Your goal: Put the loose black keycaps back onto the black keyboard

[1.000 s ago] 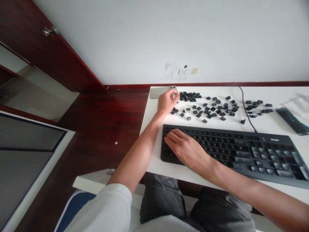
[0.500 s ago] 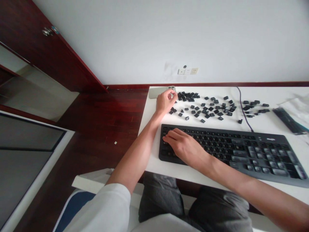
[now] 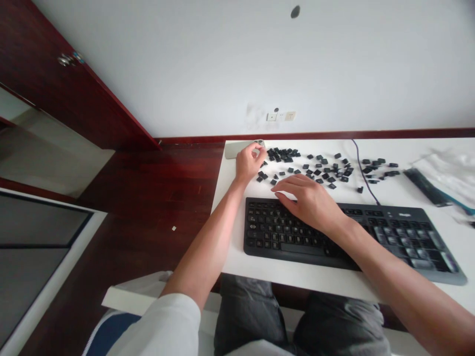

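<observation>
My left hand is at the far left of the white table, beside a phone and the edge of a cluster of loose black keycaps. Its thumb and index finger curl together in a pinch; whether a keycap is between them is hidden. My right hand hovers over the upper part of a black keyboard, palm down. Thumb and fingers there are apart, pointing left toward the keycaps, with nothing visible in them. The right forearm covers part of the keyboard.
More keycaps lie scattered behind the keyboard, some right of its cable. A dark strip-shaped object and a crumpled whitish plastic bag lie at the right. Behind the table are a wall and sockets; a red door stands left.
My right hand has lifted from the keyboard's left end and moved right and away from me, its fingers parting. My left hand stays pinched by the keycaps. The view has shifted slightly.
</observation>
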`<state>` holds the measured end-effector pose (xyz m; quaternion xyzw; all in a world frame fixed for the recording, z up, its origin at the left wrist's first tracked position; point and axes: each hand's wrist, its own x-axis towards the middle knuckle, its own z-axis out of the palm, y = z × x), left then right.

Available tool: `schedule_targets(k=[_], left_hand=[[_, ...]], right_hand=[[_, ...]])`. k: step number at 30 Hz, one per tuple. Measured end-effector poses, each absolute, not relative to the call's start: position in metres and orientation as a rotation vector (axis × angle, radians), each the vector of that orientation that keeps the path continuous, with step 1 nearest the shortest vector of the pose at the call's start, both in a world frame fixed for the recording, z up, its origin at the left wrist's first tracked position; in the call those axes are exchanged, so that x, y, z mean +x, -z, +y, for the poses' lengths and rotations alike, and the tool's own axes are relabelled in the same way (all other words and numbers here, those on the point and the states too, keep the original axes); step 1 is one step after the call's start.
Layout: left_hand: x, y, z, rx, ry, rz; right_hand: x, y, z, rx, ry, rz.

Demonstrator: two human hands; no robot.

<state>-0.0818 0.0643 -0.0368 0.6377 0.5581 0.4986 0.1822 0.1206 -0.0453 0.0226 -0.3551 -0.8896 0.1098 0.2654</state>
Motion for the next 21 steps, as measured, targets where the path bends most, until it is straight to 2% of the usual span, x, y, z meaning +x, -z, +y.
schedule_targets(k=[14, 21], left_hand=[[-0.087, 0.040, 0.065, 1.569, -1.543, 1.617], [-0.087, 0.041, 0.070, 1.545, -1.513, 1.614]], right_hand=[[0.136, -0.027, 0.074, -1.369, -0.240, -2.476], [0.118, -0.009, 0.084, -1.454, -0.263, -2.492]])
